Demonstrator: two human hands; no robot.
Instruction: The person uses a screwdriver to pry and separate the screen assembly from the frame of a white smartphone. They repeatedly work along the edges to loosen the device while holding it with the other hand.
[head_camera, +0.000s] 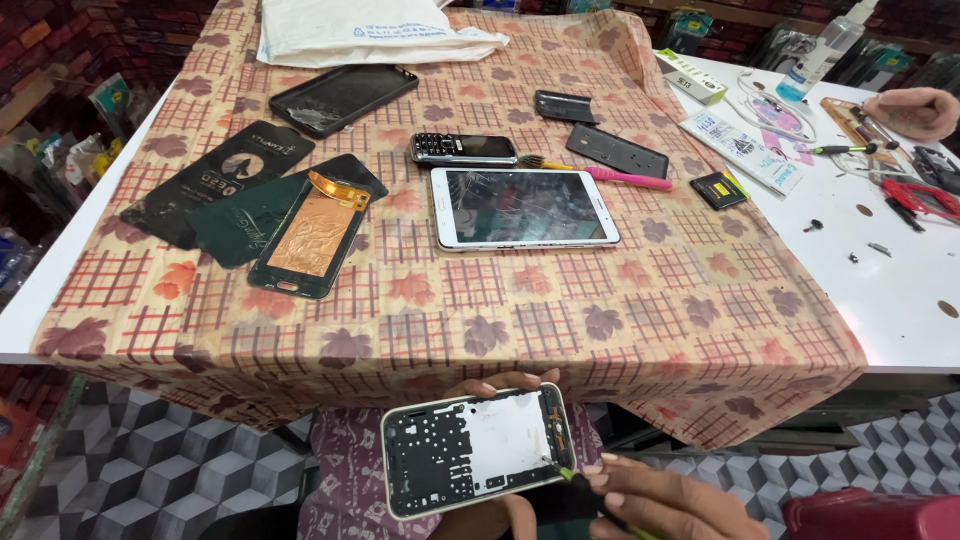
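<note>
1. Left hand (505, 385), bottom centre of frame: grips the opened phone (478, 463) from beneath, fingers curled over its top edge.
2. Right hand (665, 500), lower right: pinches a green tool (572, 477), its tip touching the phone's lower right corner.
3. White tablet (523, 207): flat on the patterned tablecloth (560, 310), centre frame.

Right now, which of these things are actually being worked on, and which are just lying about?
In hand:
opened phone frame, held by left hand
green tool, in right hand

Lying about:
cracked white tablet
keypad phone
pink brush
copper-backed screen panel
black back covers
</note>
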